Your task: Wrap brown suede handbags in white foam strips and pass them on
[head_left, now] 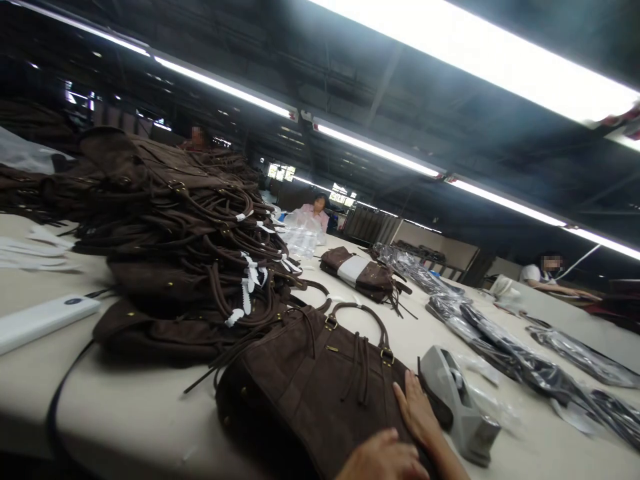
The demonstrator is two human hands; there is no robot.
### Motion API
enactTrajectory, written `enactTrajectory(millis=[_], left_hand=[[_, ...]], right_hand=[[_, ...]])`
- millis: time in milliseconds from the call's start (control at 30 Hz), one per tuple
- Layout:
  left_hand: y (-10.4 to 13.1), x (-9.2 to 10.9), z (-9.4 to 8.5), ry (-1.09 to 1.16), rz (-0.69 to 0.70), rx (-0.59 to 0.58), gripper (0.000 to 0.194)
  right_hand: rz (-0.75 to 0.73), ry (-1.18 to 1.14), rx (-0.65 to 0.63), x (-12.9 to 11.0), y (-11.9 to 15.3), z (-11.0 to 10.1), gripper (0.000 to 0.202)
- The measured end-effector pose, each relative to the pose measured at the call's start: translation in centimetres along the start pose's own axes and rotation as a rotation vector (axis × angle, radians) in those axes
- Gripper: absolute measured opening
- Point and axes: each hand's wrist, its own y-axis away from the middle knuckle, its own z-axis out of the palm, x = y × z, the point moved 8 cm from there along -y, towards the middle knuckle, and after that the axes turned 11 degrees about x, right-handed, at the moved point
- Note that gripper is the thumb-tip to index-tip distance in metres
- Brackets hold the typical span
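Observation:
A dark brown handbag [325, 380] with two looped handles, gold-coloured rings and hanging strips lies tilted on the table in front of me. My right hand [417, 410] lies flat on the bag's right side, fingers stretched out. Lower down, at the bottom edge of the view, my left hand [383, 459] is over the bag's near part, its fingers slightly bent and apart; it is partly cut off and blurred. Just right of the bag stands a grey tape dispenser [463, 407]. The bag's underside is hidden.
A high pile of brown handbags [175, 233] with white wrapping on the handles rises at left. A white device [47, 321] with a dark cord lies nearby. Farther off are a bag with a white band [357, 270] and plastic-wrapped bags [505, 340]. Several people sit behind.

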Motion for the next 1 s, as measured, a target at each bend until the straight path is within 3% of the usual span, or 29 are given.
enactTrajectory(millis=[33, 100, 133, 167, 233, 333, 433, 500, 567, 633, 700, 800, 900, 1000], left_hand=[[0.2, -1.8, -2.8, -0.017, -0.07, 0.038, 0.028], [2.4, -8.4, -8.9, -0.211, -0.569, 0.143, 0.031], [3.9, -10.9, -11.8, -0.341, -0.743, 0.166, 0.034], [5.4, -12.8, -14.0, -0.448, -0.87, 0.136, 0.039], [8.3, -15.6, -16.1, -0.532, -1.048, -0.041, 0.041], [11.8, -17.2, -15.9, -0.438, -1.199, -0.245, 0.036], [12.7, -17.1, -15.5, -0.425, -1.214, -0.215, 0.033], [12.6, -17.2, -15.3, -0.459, -1.212, -0.19, 0.036], [12.7, -17.4, -15.1, -0.461, -1.229, -0.175, 0.044], [13.0, -17.8, -14.7, -0.419, -1.252, -0.165, 0.045], [13.6, -17.9, -14.0, -0.363, -1.252, -0.157, 0.035], [14.7, -17.5, -12.7, -0.332, -1.172, -0.074, 0.023], [15.6, -16.4, -12.0, -0.37, -1.011, 0.124, 0.024], [15.9, -15.2, -12.6, -0.425, -0.829, 0.37, 0.017]], right_hand=[[-0.006, 0.011, 0.021, -0.1, 0.0, -0.3, 0.073], [-0.018, 0.036, 0.078, -0.3, 0.2, -1.0, 0.07], [-0.025, 0.051, 0.109, -0.3, 0.3, -1.4, 0.068], [-0.035, 0.069, 0.132, -0.3, 0.4, -1.8, 0.066], [-0.053, 0.102, 0.132, -0.3, 0.2, -2.5, 0.062], [-0.07, 0.159, 0.037, -0.9, -0.9, -4.2, 0.054], [-0.152, 0.222, -0.069, -4.4, -2.6, -7.7, 0.042], [-0.252, 0.164, -0.067, -9.5, -3.5, -10.7, 0.04], [-0.413, 0.002, 0.033, -16.4, -3.9, -13.7, 0.044], [-0.663, -0.187, 0.07, -23.9, -3.1, -14.9, 0.057], [-0.864, -0.273, 0.07, -29.6, -2.0, -14.3, 0.069], [-1.019, -0.273, 0.063, -34.0, -1.3, -11.8, 0.072], [-1.059, -0.359, 0.035, -34.9, -1.8, -9.8, 0.047], [-1.051, -0.605, 0.058, -34.3, -2.6, -9.8, 0.032]])
